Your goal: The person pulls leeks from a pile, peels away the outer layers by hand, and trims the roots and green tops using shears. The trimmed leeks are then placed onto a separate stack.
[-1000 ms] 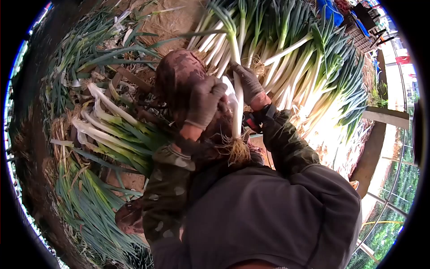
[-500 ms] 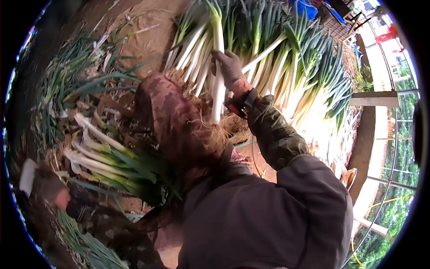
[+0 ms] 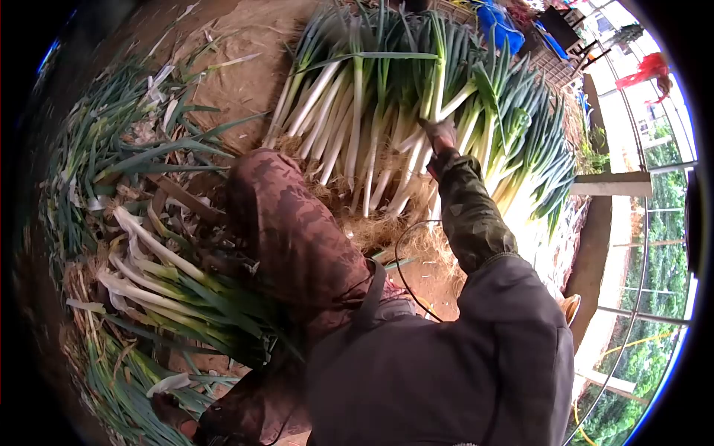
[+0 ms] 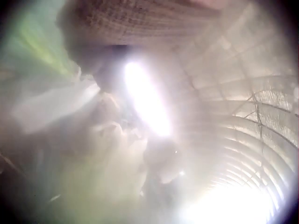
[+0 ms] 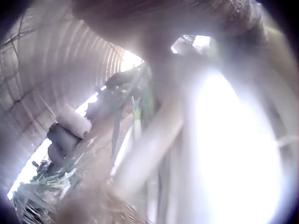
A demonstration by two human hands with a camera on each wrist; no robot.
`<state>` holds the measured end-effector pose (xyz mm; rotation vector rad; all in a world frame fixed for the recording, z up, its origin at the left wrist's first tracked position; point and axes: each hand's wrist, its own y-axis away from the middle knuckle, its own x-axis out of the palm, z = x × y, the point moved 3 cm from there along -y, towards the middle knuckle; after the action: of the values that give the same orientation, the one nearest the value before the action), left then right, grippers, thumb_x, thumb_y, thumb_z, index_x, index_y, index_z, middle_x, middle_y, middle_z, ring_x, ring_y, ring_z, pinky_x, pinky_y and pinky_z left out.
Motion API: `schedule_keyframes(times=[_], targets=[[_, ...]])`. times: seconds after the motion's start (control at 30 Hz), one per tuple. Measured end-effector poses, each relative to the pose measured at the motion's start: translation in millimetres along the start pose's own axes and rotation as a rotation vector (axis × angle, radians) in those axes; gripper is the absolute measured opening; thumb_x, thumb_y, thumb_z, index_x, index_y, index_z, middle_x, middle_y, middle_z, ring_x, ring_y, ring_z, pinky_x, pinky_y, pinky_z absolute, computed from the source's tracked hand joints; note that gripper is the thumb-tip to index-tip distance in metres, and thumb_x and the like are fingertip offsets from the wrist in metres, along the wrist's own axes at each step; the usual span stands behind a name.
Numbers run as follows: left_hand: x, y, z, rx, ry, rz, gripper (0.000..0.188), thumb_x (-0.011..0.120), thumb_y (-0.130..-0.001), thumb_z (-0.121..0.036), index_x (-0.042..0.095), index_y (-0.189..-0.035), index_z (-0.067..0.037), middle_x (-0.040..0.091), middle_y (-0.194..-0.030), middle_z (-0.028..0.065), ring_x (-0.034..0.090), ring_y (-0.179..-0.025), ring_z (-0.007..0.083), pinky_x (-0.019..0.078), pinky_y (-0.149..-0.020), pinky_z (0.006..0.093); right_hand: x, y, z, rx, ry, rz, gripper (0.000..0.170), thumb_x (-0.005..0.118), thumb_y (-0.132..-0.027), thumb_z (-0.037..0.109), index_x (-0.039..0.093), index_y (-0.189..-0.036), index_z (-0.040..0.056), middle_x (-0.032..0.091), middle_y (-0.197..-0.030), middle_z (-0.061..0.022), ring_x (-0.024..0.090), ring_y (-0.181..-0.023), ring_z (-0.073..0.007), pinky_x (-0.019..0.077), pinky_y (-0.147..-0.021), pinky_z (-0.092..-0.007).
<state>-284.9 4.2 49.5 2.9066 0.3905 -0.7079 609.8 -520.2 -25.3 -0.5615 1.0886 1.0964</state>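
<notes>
My gloved right hand [image 3: 440,135] holds a leek [image 3: 437,74] by its white stalk, over the spread pile of leeks [image 3: 327,89]. In the right wrist view the hand [image 5: 177,32] arches over blurred pale stalks [image 5: 149,144]. My gloved left hand [image 3: 169,410] is low at the left, partly dark against the trousers and leaves. At its fingertips is a strip of white leek skin [image 3: 169,383]. The left wrist view has the glove [image 4: 121,28] at the top, with the pale strip [image 4: 51,107] meeting its fingertips; the rest is hazy.
Several leeks [image 3: 160,279] lie beside my left leg [image 3: 290,223]. Heaps of green leaf trimmings [image 3: 82,171] cover the far left. A thin dark cable [image 3: 401,260] curves beside the roots. Blue material [image 3: 498,26] and a crate [image 3: 547,56] stand behind the pile.
The right hand has carried the leek from over my lap onto the pile at the right. My left hand has left the leek and swung away to the lower left with a white strip.
</notes>
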Motion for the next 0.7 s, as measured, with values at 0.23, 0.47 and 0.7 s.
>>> schedule_keyframes(times=[0.23, 0.47, 0.7], targets=[[-197.7, -117.4, -4.2, 0.619, -1.46, -0.229, 0.027, 0.059, -0.092, -0.021, 0.068, -0.116, -0.011, 0.069, -0.1, 0.0105, 0.067, -0.089, 0.0255, 0.0548, -0.08, 0.0409, 36.5, -35.5, -39.5, -1.314, 0.155, -0.146, 0.028, 0.065, -0.077, 0.028, 0.074, -0.092, 0.0073, 0.07, -0.08, -0.0132, 0.066, -0.077, -0.0319, 0.0526, -0.072, -0.042], [22.0, 0.0, -24.6, 0.192, -0.465, 0.287, 0.022, 0.063, -0.091, -0.024, 0.072, -0.107, -0.011, 0.07, -0.09, 0.0031, 0.067, -0.073, 0.0153, 0.0537, -0.068, 0.03, 31.6, 21.7, 12.3, -0.342, 0.234, -0.148, 0.063, 0.073, -0.078, 0.042, 0.063, -0.12, -0.0043, 0.071, -0.102, -0.0244, 0.066, -0.093, -0.0371, 0.0513, -0.087, -0.0441], [210.1, 117.3, -10.9, 0.088, -0.859, 0.409, 0.045, 0.072, -0.085, -0.045, 0.07, -0.102, -0.004, 0.072, -0.095, 0.0195, 0.07, -0.089, 0.0374, 0.0555, -0.076, 0.0459, 31.3, 112.0, 148.4, -0.949, -0.891, 0.201, 0.034, 0.071, -0.088, 0.008, 0.063, -0.119, -0.0036, 0.069, -0.111, -0.0089, 0.064, -0.095, -0.0188, 0.0509, -0.086, -0.0305]])
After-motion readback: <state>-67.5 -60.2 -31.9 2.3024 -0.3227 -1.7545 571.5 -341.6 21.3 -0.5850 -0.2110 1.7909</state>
